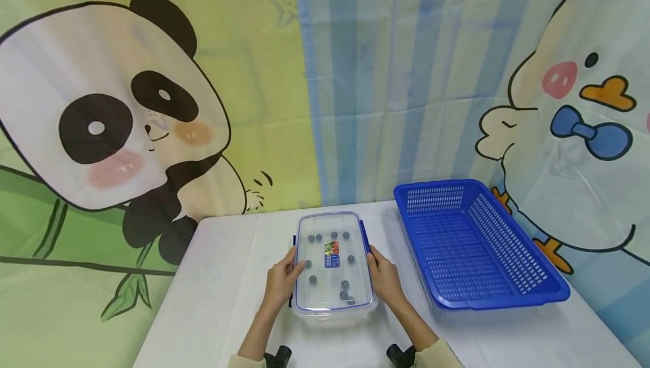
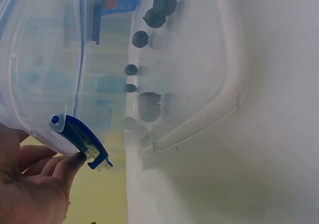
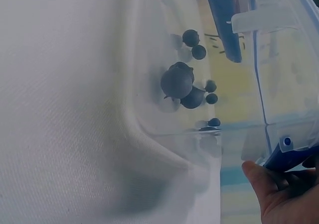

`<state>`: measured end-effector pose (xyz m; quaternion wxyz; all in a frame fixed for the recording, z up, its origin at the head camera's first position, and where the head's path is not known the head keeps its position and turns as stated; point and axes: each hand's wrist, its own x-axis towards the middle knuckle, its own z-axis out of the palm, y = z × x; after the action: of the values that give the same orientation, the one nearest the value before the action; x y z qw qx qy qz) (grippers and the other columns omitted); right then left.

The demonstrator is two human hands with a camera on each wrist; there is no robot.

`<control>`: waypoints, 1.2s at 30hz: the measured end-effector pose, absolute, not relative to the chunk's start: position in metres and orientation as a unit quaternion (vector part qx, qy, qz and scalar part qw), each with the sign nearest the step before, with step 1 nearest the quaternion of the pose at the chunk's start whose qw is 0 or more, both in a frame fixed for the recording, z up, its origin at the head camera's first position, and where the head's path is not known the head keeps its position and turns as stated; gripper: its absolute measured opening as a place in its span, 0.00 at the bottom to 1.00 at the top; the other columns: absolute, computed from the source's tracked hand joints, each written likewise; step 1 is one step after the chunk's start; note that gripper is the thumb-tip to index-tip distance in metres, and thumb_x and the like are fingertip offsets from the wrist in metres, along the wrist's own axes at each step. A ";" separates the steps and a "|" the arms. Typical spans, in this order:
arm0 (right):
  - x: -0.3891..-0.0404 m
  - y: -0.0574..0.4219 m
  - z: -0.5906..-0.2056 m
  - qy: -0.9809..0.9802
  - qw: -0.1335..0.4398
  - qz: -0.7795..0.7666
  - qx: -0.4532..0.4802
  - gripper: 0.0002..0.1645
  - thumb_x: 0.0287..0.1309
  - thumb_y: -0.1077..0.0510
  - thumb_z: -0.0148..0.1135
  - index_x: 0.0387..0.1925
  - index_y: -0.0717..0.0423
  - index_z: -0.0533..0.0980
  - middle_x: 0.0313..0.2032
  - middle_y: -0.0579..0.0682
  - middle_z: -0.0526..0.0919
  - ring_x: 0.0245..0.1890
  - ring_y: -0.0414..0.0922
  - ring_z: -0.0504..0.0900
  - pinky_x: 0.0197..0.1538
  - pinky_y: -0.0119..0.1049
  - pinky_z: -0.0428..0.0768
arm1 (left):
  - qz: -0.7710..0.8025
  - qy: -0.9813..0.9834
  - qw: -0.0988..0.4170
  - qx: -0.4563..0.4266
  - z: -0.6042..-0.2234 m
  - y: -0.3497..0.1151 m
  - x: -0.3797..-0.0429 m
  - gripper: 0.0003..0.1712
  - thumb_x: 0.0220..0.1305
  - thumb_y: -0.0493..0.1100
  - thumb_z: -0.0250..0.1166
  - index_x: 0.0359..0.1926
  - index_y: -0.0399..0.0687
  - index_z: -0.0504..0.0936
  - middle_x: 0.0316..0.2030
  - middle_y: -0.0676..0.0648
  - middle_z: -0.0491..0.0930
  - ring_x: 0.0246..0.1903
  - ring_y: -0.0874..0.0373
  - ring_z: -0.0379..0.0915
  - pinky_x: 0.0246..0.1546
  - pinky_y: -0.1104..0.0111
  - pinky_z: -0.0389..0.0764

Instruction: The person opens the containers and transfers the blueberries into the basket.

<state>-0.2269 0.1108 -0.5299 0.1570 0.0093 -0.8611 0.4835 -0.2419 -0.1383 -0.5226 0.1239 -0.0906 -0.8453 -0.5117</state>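
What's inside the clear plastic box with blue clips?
The clear rectangular plastic box holds several small, round, dark berry-like fruits on its bottom. In the head view, anything directly beneath the colourful printed label is covered.

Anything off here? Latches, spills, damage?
Yes, mildly: the blue latch at the left hand angles out from the clear box, so it looks unfastened. No spill or damage visible; the dark berries in view lie inside, and the blue basket sits upright.
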 end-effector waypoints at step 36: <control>-0.232 0.127 -0.543 -0.877 0.134 0.461 0.022 0.22 0.66 0.67 0.45 0.59 0.73 0.64 0.55 0.66 0.71 0.54 0.60 0.71 0.54 0.53 0.74 | -0.537 -0.829 0.119 -0.099 -0.525 -0.137 -0.244 0.30 0.60 0.38 0.62 0.60 0.28 0.65 0.60 0.33 0.64 0.57 0.43 0.64 0.53 0.66 0.72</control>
<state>-0.2316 0.1273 -0.5426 0.1337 0.0218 -0.8769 0.4613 -0.2437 -0.1372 -0.5246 0.1191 -0.0991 -0.8291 -0.5373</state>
